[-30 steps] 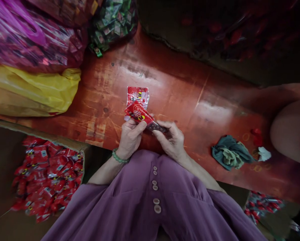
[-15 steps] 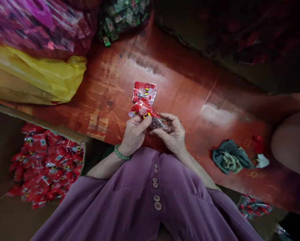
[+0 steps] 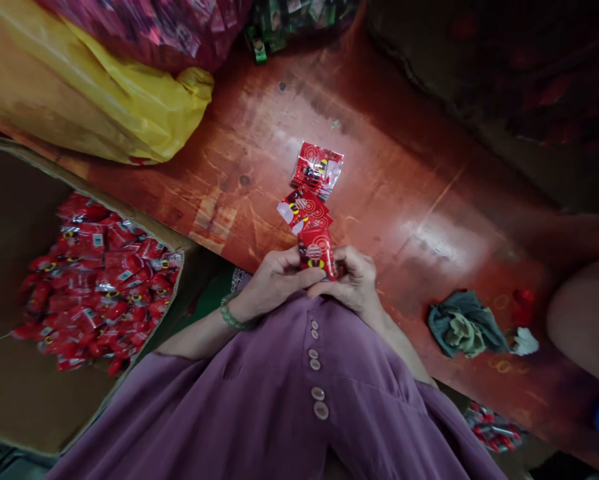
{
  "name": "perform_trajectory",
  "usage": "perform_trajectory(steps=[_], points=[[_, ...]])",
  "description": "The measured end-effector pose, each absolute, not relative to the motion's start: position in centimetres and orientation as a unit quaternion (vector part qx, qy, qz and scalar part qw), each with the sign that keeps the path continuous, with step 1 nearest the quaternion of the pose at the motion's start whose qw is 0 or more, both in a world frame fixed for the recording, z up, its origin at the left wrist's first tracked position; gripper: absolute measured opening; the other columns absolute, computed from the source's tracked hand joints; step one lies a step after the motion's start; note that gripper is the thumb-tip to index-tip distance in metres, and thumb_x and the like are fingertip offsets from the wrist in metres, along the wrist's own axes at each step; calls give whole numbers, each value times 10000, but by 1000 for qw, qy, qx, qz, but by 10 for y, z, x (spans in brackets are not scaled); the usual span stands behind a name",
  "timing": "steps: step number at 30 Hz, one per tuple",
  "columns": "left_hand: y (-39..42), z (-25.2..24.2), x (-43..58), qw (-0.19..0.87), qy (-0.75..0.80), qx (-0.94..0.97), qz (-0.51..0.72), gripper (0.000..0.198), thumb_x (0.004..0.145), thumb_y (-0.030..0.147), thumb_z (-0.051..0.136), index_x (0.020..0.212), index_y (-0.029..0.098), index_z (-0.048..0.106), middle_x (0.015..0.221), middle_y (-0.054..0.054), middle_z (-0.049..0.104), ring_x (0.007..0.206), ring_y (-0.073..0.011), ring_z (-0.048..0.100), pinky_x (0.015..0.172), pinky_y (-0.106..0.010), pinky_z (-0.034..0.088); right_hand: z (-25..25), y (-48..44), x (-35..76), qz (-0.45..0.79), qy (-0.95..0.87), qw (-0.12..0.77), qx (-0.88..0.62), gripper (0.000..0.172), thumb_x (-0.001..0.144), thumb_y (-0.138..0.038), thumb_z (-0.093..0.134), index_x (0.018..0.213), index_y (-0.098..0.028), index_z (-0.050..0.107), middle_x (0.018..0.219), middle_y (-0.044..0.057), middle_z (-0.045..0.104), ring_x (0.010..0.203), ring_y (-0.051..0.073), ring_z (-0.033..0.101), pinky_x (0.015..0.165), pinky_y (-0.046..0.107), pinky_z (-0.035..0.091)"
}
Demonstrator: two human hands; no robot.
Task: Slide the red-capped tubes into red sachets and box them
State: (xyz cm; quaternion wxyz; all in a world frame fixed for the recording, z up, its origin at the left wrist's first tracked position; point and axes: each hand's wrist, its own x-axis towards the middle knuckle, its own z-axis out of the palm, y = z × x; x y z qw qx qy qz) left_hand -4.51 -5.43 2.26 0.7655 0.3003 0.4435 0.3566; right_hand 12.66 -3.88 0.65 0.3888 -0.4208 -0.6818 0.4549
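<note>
Near the table's front edge, my left hand (image 3: pixel 284 273) and my right hand (image 3: pixel 353 275) hold a red printed packet (image 3: pixel 315 248) upright between them. The left fingers and thumb pinch its left side and lower edge; the right fingers wrap its right side. Just beyond it lie red printed cards (image 3: pixel 305 211), fanned on the table. A shiny stack of red packets (image 3: pixel 318 167) sits behind the cards, touching them. Whatever is inside the held packet is hidden.
At the left stands a cardboard box (image 3: pixel 19 393) with many red packets. A yellow bag (image 3: pixel 129 100) and a pink bag (image 3: pixel 199 33) lie at the back left. Dark cloth (image 3: pixel 464 323) rests on the red table (image 3: pixel 379 193). Another person's arm (image 3: pixel 587 293) is at the right.
Both hands have drawn closer together around the packet, which now stands upright, away from the cards. The clear, dark-dotted piece held earlier is out of sight. The view has shifted left.
</note>
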Motion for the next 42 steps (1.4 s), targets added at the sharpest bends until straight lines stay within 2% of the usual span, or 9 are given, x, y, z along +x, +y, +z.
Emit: perform_trajectory(steps=[4, 8, 10, 12, 15, 18, 24, 32, 42], points=[[-77, 43, -84, 681, 538, 306, 393, 210, 793, 360, 759, 944, 214, 771, 1012, -48, 747, 938, -207, 689, 891, -357, 547, 9, -32, 120, 436, -778, 289, -348, 418, 795, -573, 736, 892, -189, 603, 656, -44, 551, 573, 94, 486, 562, 227, 417], [-108, 52, -154, 385, 763, 311, 415, 134, 752, 343, 785, 780, 231, 717, 712, 30, 621, 728, -152, 589, 669, -306, 476, -7, -28, 125, 251, -845, 222, -417, 362, 925, -500, 615, 1037, -161, 676, 903, 87, 669, 838, 198, 562, 762, 343, 456], [-123, 52, -194, 208, 851, 351, 329, 369, 671, 368, 829, 549, 184, 532, 553, 54, 401, 549, -94, 374, 540, -287, 304, -18, -27, 128, 171, -861, 185, -442, 335, 963, -453, 571, 1105, -176, 695, 970, 114, 677, 901, 233, 532, 786, 383, 420], [-134, 50, -227, 124, 877, 423, 192, 512, 689, 446, 764, 482, 187, 375, 522, 26, 315, 572, -139, 446, 539, -308, 230, -28, -27, 129, 146, -865, 161, -452, 315, 983, -410, 550, 1144, -186, 701, 978, 117, 676, 916, 240, 506, 778, 384, 386], [-137, 50, -247, 84, 889, 449, 7, 448, 741, 559, 649, 585, 200, 430, 673, -39, 526, 916, -326, 640, 588, -355, 313, -40, -26, 130, 144, -866, 155, -453, 261, 1001, -348, 534, 1107, -200, 721, 955, 99, 685, 904, 223, 487, 769, 369, 352], [-122, 48, -225, 52, 879, 474, 18, 383, 790, 588, 636, 841, 210, 590, 1106, -100, 672, 1205, -436, 567, 759, -539, 466, -47, -26, 127, 104, -876, 169, -439, 229, 1011, -252, 511, 1022, -205, 735, 897, 73, 695, 838, 197, 483, 742, 354, 327], [-62, 16, -117, 181, 669, 674, 257, 230, 916, 392, 637, 1058, 220, 693, 1037, -59, 735, 957, -221, 687, 873, -402, 563, -44, -33, 116, 66, -888, 178, -418, 264, 1017, -256, 502, 883, -175, 714, 760, 63, 642, 749, 185, 474, 695, 354, 284], [-23, -25, -63, 135, 679, 681, 237, 524, 917, 521, 587, 1262, 126, 595, 1167, -173, 642, 1054, -300, 583, 927, -443, 460, -43, -42, 106, 39, -897, 180, -402, 261, 1020, -314, 511, 935, -169, 711, 679, 28, 584, 692, 169, 477, 679, 346, 274], [-6, -22, -65, 159, 706, 667, 178, 303, 923, 492, 587, 830, 204, 604, 852, -69, 644, 862, -253, 550, 812, -400, 418, -28, -21, 146, 75, -907, 129, -393, 222, 994, -145, 489, 1034, -173, 706, 807, 54, 659, 735, 181, 474, 713, 343, 339]])
